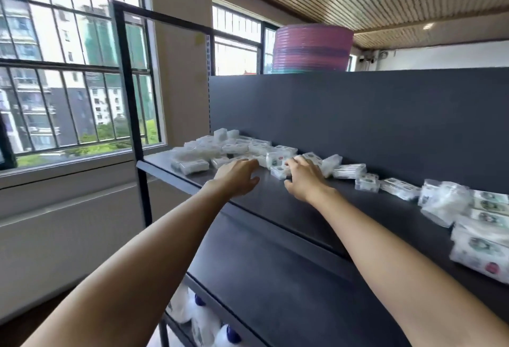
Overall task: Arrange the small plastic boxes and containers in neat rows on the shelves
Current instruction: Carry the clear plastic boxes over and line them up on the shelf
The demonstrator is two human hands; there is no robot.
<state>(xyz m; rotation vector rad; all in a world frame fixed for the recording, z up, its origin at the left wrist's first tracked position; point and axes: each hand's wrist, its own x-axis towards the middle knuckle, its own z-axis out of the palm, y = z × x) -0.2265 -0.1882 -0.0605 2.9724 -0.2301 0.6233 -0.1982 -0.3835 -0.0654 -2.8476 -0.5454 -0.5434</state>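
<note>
Clear plastic boxes (278, 154) were heaped along the shelf's (275, 203) back edge, reached by loosely spread left hand (237, 177) and right hand (304, 178), gripping nothing; straightening into rows was judged next.

Shelf front (275, 203) bare; boxes (248, 151) seemingly crowd the back.

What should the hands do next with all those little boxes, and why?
Probably the right hand should take hold of the small box at its fingertips and line it up beside the others. The boxes lie jumbled on the shelf, and the left hand hovers open nearby.
</note>
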